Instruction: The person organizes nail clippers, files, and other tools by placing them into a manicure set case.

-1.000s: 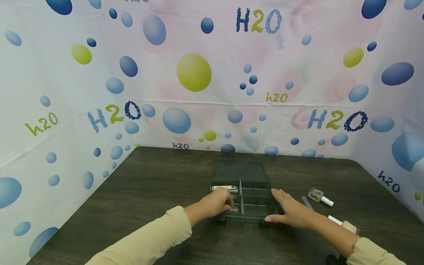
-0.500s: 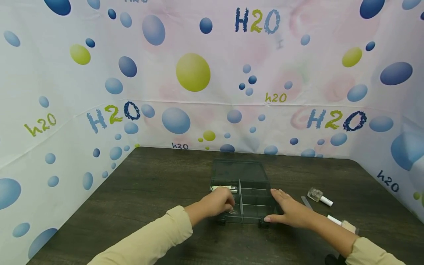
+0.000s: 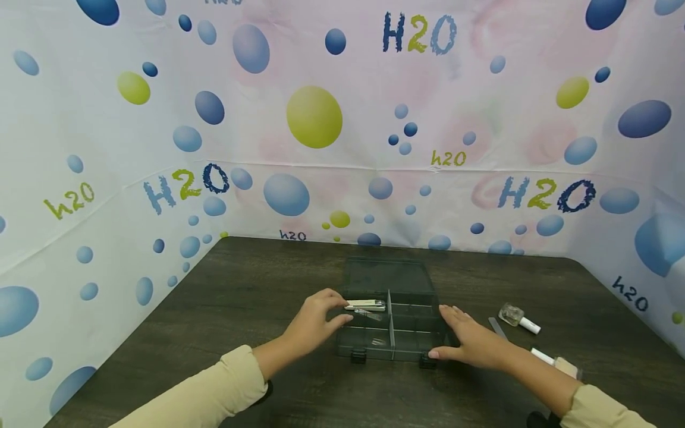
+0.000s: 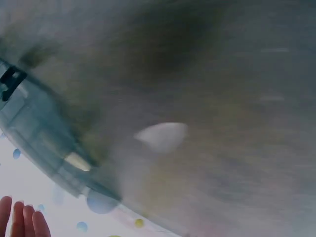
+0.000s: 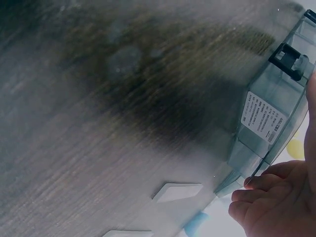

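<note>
A grey see-through organizer box (image 3: 417, 340) stands on the dark table with its lid raised toward the back. Its back left compartment holds a nail clipper (image 3: 369, 305) with a pale handle and, just in front, a small clear and metallic item (image 3: 368, 314). A small shiny piece (image 3: 379, 342) lies in the front left compartment. My left hand (image 3: 316, 321) is at the box's left edge, thumb and fingers apart, fingertips close to the clipper's end. On the right rim rests my right hand (image 3: 473, 340), fingers spread, thumb by the front latch (image 3: 427, 360).
To the right of the box lie a clear nail polish bottle (image 3: 511, 315) with a white cap and a thin grey nail file (image 3: 496, 328). A second, cream-coloured bottle (image 3: 566, 367) is partly behind the right forearm. A patterned sheet (image 3: 321, 202) hangs behind the table.
My left hand has drawn out of the front left compartment to the box's left edge, and its fingers have spread. Small pieces inside are uncovered. The right hand stays put.
</note>
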The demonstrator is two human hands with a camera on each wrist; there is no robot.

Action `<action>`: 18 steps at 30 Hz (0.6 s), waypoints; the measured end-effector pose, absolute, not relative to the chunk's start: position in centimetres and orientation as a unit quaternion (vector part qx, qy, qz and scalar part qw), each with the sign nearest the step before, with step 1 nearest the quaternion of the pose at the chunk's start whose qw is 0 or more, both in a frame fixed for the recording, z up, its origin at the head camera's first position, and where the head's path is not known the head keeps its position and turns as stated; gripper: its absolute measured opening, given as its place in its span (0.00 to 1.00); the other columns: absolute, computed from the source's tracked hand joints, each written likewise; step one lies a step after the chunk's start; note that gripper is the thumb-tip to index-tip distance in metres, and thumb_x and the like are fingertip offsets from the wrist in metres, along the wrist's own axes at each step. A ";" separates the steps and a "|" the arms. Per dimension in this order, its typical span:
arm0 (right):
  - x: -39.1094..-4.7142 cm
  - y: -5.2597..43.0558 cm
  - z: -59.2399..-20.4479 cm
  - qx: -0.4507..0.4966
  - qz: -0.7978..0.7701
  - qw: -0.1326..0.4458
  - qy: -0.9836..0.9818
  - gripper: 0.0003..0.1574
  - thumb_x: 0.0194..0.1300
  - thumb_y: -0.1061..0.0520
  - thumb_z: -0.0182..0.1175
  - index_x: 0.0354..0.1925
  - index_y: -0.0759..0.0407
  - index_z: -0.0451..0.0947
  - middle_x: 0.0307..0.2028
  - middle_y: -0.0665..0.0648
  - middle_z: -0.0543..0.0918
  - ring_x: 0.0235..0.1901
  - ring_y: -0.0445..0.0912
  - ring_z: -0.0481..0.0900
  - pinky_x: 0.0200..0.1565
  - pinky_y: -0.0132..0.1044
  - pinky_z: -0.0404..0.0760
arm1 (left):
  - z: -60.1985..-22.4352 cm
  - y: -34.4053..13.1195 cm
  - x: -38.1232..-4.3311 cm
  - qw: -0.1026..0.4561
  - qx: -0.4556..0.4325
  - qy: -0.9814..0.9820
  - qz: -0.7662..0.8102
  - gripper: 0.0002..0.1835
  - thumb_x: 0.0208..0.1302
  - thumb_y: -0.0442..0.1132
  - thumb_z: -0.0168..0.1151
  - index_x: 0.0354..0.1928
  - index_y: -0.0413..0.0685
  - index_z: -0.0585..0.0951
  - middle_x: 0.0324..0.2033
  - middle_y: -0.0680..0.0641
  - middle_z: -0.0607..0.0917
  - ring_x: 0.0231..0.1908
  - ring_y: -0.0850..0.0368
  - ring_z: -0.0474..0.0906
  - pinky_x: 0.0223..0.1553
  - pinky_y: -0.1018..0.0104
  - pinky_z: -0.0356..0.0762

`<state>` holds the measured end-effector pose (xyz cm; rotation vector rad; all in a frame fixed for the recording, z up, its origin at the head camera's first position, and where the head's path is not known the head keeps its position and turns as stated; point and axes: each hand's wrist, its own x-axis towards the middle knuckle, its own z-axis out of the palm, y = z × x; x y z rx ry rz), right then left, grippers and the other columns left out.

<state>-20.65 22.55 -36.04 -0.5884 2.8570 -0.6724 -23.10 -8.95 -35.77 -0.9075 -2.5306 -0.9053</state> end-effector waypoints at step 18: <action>-20.8 22.6 -36.2 -0.201 -0.210 0.067 0.955 0.63 0.54 0.35 0.62 0.68 0.75 0.48 0.66 0.78 0.53 0.65 0.74 0.48 0.58 0.70 0.54 | -38.4 -16.5 -20.5 0.126 -0.261 -0.911 -0.293 0.14 0.54 0.39 0.66 0.39 0.35 0.82 0.36 0.45 0.83 0.35 0.52 0.79 0.34 0.66 0.79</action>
